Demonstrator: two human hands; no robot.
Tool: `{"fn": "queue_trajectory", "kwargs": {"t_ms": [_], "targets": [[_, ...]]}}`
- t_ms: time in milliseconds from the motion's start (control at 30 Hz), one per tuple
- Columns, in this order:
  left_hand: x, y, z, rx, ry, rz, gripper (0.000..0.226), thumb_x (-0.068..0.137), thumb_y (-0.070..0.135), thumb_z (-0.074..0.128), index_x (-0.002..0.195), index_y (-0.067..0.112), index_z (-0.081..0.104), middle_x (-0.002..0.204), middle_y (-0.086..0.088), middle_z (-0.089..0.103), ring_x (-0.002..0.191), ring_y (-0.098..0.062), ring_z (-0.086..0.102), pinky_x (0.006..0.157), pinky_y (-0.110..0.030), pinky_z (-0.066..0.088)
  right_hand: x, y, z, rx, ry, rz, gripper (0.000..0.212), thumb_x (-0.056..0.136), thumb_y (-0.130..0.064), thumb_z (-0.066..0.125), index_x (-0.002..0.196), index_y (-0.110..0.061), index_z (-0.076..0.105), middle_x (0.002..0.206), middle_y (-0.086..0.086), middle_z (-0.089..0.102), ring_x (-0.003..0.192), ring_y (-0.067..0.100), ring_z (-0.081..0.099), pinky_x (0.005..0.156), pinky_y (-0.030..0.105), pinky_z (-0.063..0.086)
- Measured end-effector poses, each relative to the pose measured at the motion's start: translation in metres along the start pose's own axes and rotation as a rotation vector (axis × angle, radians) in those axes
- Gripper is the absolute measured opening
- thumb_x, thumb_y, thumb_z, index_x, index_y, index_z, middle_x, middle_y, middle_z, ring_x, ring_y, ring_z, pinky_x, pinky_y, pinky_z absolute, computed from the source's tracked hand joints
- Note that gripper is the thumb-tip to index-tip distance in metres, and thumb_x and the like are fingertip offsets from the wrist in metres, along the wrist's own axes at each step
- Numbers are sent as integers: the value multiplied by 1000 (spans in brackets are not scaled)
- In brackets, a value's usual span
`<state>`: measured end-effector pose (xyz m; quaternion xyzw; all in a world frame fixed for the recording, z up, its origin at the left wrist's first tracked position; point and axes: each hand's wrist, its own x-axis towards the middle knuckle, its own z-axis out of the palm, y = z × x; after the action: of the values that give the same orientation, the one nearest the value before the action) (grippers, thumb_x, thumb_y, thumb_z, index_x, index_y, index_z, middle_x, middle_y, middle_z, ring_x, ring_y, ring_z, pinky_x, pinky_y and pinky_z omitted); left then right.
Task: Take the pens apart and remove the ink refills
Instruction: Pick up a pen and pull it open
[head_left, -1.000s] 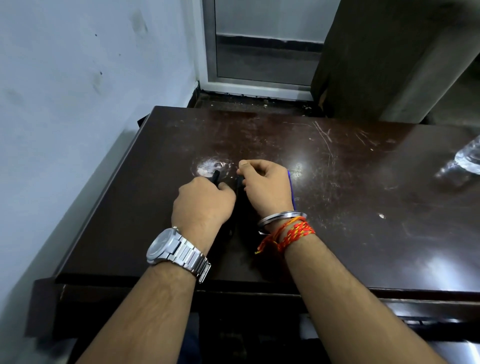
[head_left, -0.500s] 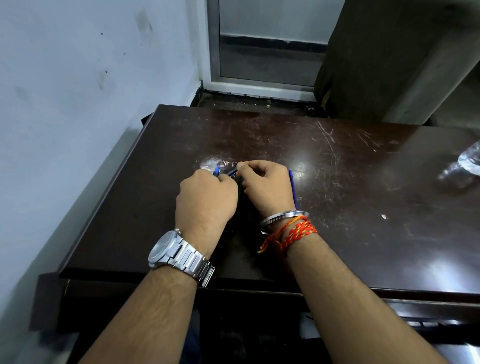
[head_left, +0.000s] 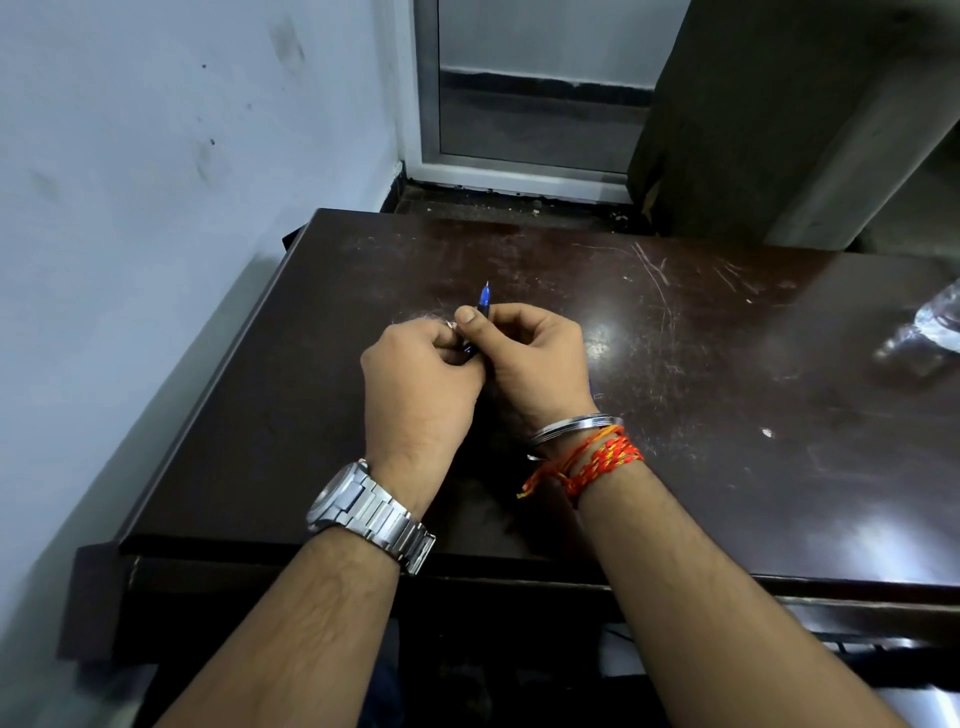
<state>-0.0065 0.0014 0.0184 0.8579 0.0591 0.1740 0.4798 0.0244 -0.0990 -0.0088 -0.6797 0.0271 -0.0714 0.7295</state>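
Dark scratched surface (head_left: 727, 415) in front of me, wall on my left, clear plastic thing (head_left: 935, 327) at the far right edge, can't tell what it is. Both my hands have come up off the surface compared with a moment ago and are now held together above it.

My left hand (head_left: 415, 384) is curled nearly closed; its fingertips meet the lower part of the pen, though how much they hold is hidden. My right hand (head_left: 530, 358) is closed around the pen (head_left: 484, 301), thumb on top. Watch (head_left: 358, 512) on left wrist, steel bangle (head_left: 571, 426) and red thread (head_left: 597, 462) on right.

The pen now points up and away from me, blue front and fine metal tip showing past my thumb; before it lay low, mostly covered. Means I've got it in a two-hand grip, likely ready to twist or pull the barrel apart. Refill not out yet as far as I can see.
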Motion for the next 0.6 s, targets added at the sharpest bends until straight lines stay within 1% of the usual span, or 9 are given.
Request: {"fn": "queue_trajectory", "kwargs": {"t_ms": [100,167,267,333,367,433,500,567,600], "targets": [[0,0,0,18,-35,11,15,80,18,77,65,15,76,50,13,62,62,8,64,47,-2,39,0,-1,-1,-46,7,-16,17,81,-27,77,72,-13,75,76,11,76,73,24,71,76,45,58],[2,0,1,26,-54,20,17,82,17,75,66,13,77,53,8,66,64,4,64,46,-3,39,0,-3,0,-80,-3,-23,19,87,-23,73,69,-16,74,72,8,75,69,19,67,73,42,57],[3,-1,2,17,-76,13,21,84,17,73,64,13,77,52,6,65,57,3,63,44,-5,36,0,-7,0,-123,-19,-13,22,95,-19,63,75,-17,73,72,3,71,73,15,65,77,40,56],[3,-1,3,8,-84,6,18,84,19,74,68,15,79,53,8,65,54,1,62,44,-4,36,-1,-8,0,-137,-34,-1,22,98,-19,58,82,-14,73,76,5,71,77,16,65,83,41,56],[2,-1,2,1,-83,13,15,85,19,74,71,16,80,54,11,65,52,1,62,45,-4,37,-1,-9,0,-141,-36,-2,22,98,-19,58,84,-12,73,78,6,71,77,16,65,82,40,56],[3,0,2,-10,-69,34,12,85,18,73,77,16,81,56,14,63,53,7,61,48,-2,37,-2,-11,-1,-117,-24,-2,21,96,-24,61,85,-10,73,81,10,73,75,15,65,77,36,56],[3,0,1,-3,-51,54,12,85,17,71,77,17,81,55,15,61,60,10,62,48,-1,37,-3,-12,-1,-65,19,5,21,89,-28,72,94,-8,72,86,14,75,76,20,70,77,35,57],[4,-1,1,-2,-49,65,14,85,16,71,75,17,80,56,12,64,68,9,64,48,-2,37,-3,-12,-1,-36,61,8,30,82,-24,79,103,-8,68,88,14,74,81,26,72,82,39,59],[4,-1,2,-8,-54,62,14,85,16,71,74,17,80,57,11,65,69,7,64,48,-2,37,-4,-13,-2,-28,62,2,30,81,-19,80,105,-8,66,84,12,73,80,24,71,82,40,58]]}}
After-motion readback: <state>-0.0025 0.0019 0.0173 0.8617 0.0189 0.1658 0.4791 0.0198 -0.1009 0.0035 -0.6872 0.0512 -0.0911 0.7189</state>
